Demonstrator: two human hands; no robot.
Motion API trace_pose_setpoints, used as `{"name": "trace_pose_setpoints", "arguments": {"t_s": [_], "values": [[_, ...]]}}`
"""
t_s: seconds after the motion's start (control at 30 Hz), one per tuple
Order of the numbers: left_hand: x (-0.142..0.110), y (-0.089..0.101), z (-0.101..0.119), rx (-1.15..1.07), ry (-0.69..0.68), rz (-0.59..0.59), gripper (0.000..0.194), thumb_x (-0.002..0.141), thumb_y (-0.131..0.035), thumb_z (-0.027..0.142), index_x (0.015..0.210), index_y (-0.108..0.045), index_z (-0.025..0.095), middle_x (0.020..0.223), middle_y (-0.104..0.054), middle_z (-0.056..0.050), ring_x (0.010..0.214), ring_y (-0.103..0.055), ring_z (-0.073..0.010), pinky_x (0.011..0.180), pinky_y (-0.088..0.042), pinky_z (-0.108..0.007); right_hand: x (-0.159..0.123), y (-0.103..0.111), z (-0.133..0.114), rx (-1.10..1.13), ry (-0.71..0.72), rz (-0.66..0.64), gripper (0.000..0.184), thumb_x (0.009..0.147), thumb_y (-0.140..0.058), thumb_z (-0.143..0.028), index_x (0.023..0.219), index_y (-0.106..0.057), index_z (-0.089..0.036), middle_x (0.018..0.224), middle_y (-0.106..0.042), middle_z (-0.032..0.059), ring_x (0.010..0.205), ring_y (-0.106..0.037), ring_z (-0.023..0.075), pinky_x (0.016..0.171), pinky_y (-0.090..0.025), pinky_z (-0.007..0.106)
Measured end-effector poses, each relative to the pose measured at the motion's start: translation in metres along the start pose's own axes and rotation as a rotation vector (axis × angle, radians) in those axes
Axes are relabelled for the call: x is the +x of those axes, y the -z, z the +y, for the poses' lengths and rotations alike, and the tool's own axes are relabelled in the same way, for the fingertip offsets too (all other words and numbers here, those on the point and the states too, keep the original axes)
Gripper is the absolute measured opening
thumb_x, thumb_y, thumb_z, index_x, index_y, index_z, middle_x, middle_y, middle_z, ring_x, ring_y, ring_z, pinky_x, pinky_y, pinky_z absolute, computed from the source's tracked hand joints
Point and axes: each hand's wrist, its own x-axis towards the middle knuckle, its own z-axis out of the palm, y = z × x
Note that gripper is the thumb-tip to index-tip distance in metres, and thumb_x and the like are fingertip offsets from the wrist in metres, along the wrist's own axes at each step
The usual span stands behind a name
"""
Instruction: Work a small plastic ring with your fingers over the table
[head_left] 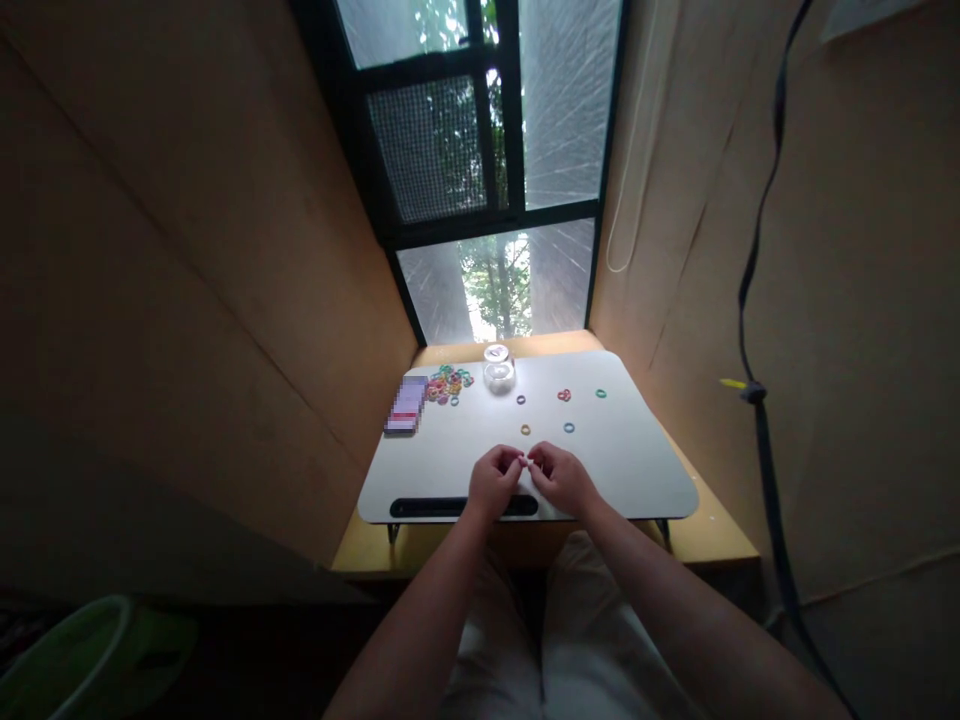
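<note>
My left hand [495, 478] and my right hand [561, 478] meet over the front of the white lap table [630, 460]. Both have thumb and fingers pinched together on a small whitish thing [526, 461], too small to tell its kind. Just beyond my fingertips lie single small rings that look like hair ties: a yellow-orange ring [525, 430], a light blue ring [569, 427] and a dark purple ring [520, 399]. Farther right are a little red cluster of rings [564, 395] and a green ring [601, 393]. A mixed pile of coloured rings [448, 384] sits at the back left.
A clear jar [499, 372] stands at the table's back edge. On the left lies a phone [406, 405] with a blurred screen. A black slot [427, 507] runs along the front edge. Walls flank both sides, a window [495, 280] is behind, and a dark strap [765, 470] hangs at right.
</note>
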Motion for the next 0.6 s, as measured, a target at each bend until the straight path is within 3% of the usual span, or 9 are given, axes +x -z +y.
{"name": "trace_pose_setpoints", "arguments": {"t_s": [0.23,0.6], "values": [[-0.0010,-0.0001,0.0019,0.081,-0.001,0.005,0.016,0.081,-0.059,0.033,0.082,-0.066,0.018,0.068,-0.065,0.001,0.061,-0.056,-0.0118,0.060,-0.044,-0.023,0.0001,0.0022,-0.0041,0.054,0.005,-0.017,0.019,0.088,-0.054,-0.037,0.078,-0.058,-0.021,0.063,-0.059,-0.0020,0.055,-0.051,0.0123,0.055,-0.038,0.024],[-0.0036,0.0010,0.0029,0.127,-0.029,-0.065,0.024,0.084,-0.059,0.042,0.083,-0.067,0.019,0.066,-0.063,0.001,0.060,-0.055,-0.0118,0.058,-0.042,-0.023,0.0025,-0.0010,0.0013,-0.005,0.009,-0.001,0.018,0.088,-0.048,-0.027,0.072,-0.056,-0.021,0.066,-0.057,-0.0012,0.062,-0.051,0.0142,0.060,-0.037,0.025]]}}
